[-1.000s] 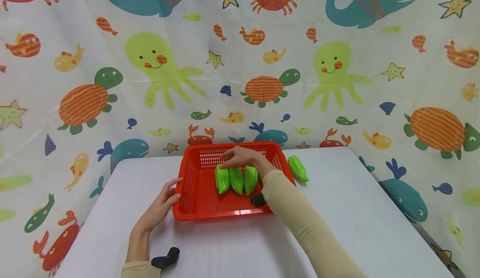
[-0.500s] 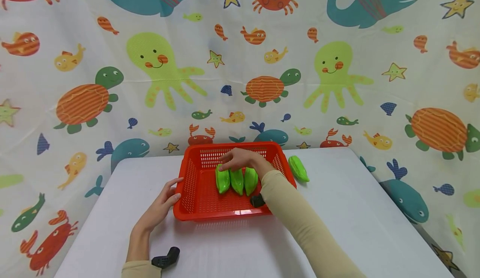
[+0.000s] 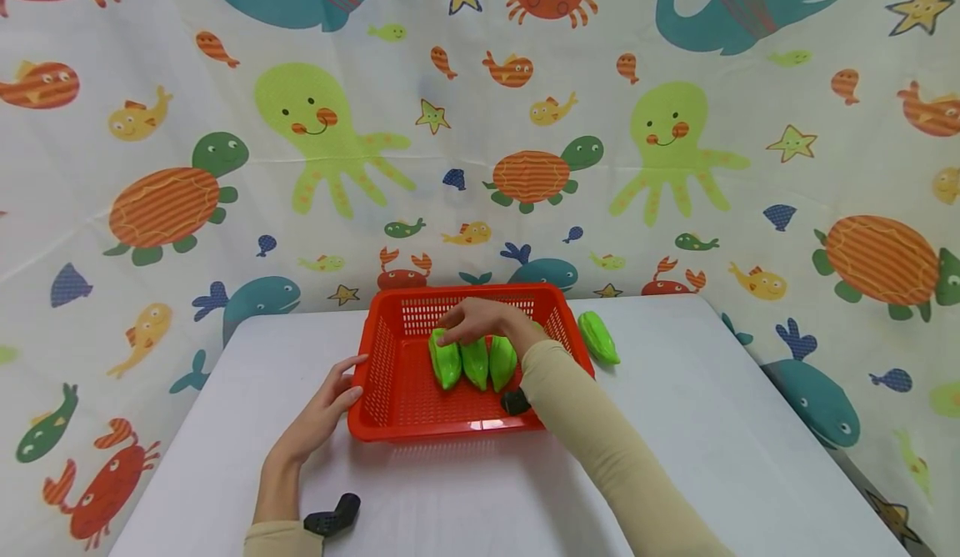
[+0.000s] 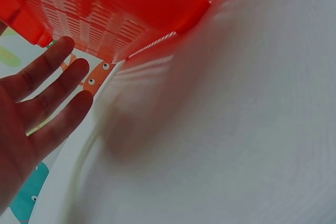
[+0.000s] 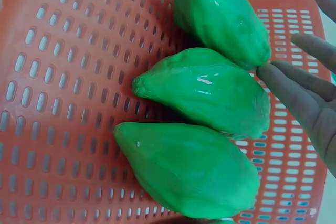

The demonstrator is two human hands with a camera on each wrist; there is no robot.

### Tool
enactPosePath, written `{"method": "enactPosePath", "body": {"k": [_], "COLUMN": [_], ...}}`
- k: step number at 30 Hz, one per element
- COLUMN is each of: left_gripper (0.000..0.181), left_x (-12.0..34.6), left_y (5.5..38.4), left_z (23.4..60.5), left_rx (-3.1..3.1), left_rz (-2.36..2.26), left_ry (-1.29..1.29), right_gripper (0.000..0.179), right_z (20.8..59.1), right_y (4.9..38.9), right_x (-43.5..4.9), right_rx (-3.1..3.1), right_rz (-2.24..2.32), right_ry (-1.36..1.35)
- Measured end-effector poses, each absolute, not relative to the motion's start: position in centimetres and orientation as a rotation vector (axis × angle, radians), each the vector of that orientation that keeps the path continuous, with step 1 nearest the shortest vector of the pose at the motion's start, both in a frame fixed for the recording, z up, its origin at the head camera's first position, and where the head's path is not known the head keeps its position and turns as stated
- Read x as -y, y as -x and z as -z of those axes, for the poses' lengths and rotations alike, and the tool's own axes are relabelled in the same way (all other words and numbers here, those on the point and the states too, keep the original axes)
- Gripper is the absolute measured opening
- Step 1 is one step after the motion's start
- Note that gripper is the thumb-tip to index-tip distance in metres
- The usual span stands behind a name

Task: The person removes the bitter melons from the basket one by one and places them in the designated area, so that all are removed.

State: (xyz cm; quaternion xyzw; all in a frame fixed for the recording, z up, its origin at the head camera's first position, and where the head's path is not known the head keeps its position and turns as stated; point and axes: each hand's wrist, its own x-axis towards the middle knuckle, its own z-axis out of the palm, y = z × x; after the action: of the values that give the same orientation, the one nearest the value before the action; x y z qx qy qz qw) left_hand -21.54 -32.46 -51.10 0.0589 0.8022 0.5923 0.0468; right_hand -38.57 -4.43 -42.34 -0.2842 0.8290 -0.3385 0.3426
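In the red basket [image 3: 450, 430], the leftmost green ribbed fruit [image 3: 447, 368] has slanted slightly, suggesting unfinished arranging, the right hand [image 3: 477, 318] touching it with fingers loosely spread, gripping nothing, the left hand [image 3: 330, 397] touching the basket, fingers extended.

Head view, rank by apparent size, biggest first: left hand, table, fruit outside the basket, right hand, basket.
1. Table
2. Basket
3. Left hand and right hand: they look alike and lie at different angles, so not ranked against each other
4. Fruit outside the basket
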Motion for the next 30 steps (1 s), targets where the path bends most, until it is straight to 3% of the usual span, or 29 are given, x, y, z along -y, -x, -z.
{"method": "enactPosePath", "body": {"k": [30], "left_gripper": [0.055], "left_x": [32.7], "left_y": [21.7], "left_z": [51.2], "left_rx": [-2.446], "left_rz": [-1.797], "left_ry": [-0.188], "right_gripper": [0.037], "right_z": [43.3], "right_y": [38.6], "right_x": [6.2], "right_rx": [-2.242], "right_rz": [0.588], "right_ry": [0.961]}}
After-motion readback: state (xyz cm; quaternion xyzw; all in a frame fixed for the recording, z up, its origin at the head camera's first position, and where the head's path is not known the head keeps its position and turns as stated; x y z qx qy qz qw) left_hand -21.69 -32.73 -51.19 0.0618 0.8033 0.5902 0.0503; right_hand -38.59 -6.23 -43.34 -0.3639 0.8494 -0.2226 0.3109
